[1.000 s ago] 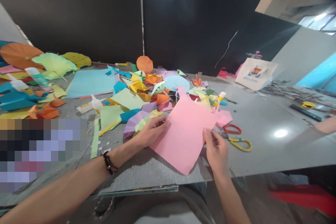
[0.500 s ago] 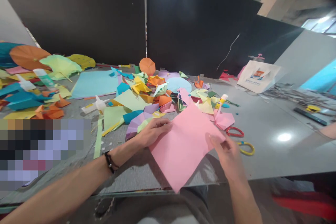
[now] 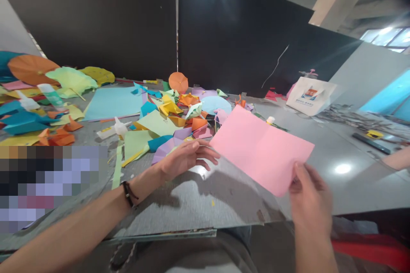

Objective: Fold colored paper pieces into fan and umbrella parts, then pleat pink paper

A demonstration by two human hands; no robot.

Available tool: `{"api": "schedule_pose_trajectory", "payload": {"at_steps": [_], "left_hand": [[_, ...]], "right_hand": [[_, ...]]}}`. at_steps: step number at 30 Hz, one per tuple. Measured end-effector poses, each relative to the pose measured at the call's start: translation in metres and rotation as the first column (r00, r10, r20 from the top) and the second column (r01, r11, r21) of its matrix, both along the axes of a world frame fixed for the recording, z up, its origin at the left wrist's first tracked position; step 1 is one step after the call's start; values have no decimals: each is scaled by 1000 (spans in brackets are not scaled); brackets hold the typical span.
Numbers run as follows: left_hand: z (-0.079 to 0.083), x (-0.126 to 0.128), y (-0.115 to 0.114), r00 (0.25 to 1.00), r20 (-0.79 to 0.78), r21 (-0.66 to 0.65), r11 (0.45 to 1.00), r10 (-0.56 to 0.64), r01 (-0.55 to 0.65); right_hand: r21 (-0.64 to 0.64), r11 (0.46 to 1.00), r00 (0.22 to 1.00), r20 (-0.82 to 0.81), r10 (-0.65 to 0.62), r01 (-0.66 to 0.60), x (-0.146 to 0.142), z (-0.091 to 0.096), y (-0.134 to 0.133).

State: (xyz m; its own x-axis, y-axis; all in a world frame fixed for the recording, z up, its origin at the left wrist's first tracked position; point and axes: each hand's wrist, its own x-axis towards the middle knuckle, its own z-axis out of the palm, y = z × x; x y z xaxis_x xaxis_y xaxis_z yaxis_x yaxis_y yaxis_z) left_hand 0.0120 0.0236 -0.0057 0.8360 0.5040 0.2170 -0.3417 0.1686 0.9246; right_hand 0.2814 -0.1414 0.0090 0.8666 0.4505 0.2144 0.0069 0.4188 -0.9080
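Note:
A sheet of pink paper (image 3: 256, 149) hangs tilted above the table, to the right of centre. My right hand (image 3: 309, 194) pinches its lower right edge between thumb and fingers. Just off the sheet's left corner, my left hand (image 3: 188, 158) hovers with fingers spread and nothing in them; a dark bracelet circles that wrist. Behind the left hand lie a pleated purple paper (image 3: 165, 148) and a light green sheet (image 3: 137, 143). The pink sheet covers part of the table behind it, and only the white cap of a glue stick (image 3: 270, 120) shows over its top edge.
Folded paper pieces in many colours crowd the table's middle and left, with a large blue sheet (image 3: 112, 103) and a white glue bottle (image 3: 121, 128). A white bag (image 3: 310, 96) stands back right, near a black bar (image 3: 370, 143). Another person's arm (image 3: 399, 158) reaches in at right.
The pink sheet has swung right and turned in my right hand. My left hand has let go of it and opened. The scissors' red and yellow handles are now hidden behind the sheet.

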Motion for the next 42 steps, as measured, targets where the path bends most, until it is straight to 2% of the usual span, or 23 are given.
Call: {"api": "schedule_pose_trajectory", "payload": {"at_steps": [3,5,9,11,14,18,21,24,26,28,31,33,35,38,40,42], "left_hand": [[1,2,-5,982,108,-92,982,-155,165],[0,6,-12,984,67,-106,979,-168,174],[-6,17,-24,987,-149,-227,974,-53,18],[-8,20,-27,982,-187,-265,963,-10,-41],[-3,19,-29,985,-136,-270,953,105,-139],[12,10,-29,945,-86,-234,916,315,-326],[15,8,-27,908,-76,-162,893,413,-420],[12,10,-26,895,-63,-221,868,442,-444],[9,13,-26,900,-80,-322,843,428,-430],[7,14,-27,928,-95,-376,851,360,-368],[7,16,-31,952,-147,-376,875,268,-305],[8,17,-34,950,-176,-372,876,259,-308],[10,17,-36,965,-128,-356,897,231,-262],[12,15,-34,986,-36,-329,930,162,-165],[10,13,-32,992,-39,-336,933,121,-127],[8,11,-32,998,-51,-320,946,41,-55]], "right_hand": [[25,985,984,-26,174,-174,-16,1,5],[3,958,958,-24,287,-287,-31,-3,8],[-35,923,923,18,384,-383,-61,-16,12],[-74,913,912,62,406,-402,-72,-19,11],[-156,878,877,103,469,-452,-83,-16,7],[-315,784,806,86,585,-535,-86,-8,2],[-356,772,804,85,588,-527,-81,-8,2],[-362,750,780,89,620,-554,-74,-12,6],[-371,735,758,113,643,-568,-72,-14,7],[-363,740,757,126,642,-567,-72,-14,7],[-363,740,757,127,641,-566,-74,-11,5],[-385,720,735,140,663,-577,-73,-9,3],[-415,703,716,157,680,-577,-70,-6,2],[-447,708,719,183,671,-547,-66,-1,0],[-463,708,720,190,667,-534,-67,1,-1],[-501,676,691,194,696,-540,-67,3,-2]]}}
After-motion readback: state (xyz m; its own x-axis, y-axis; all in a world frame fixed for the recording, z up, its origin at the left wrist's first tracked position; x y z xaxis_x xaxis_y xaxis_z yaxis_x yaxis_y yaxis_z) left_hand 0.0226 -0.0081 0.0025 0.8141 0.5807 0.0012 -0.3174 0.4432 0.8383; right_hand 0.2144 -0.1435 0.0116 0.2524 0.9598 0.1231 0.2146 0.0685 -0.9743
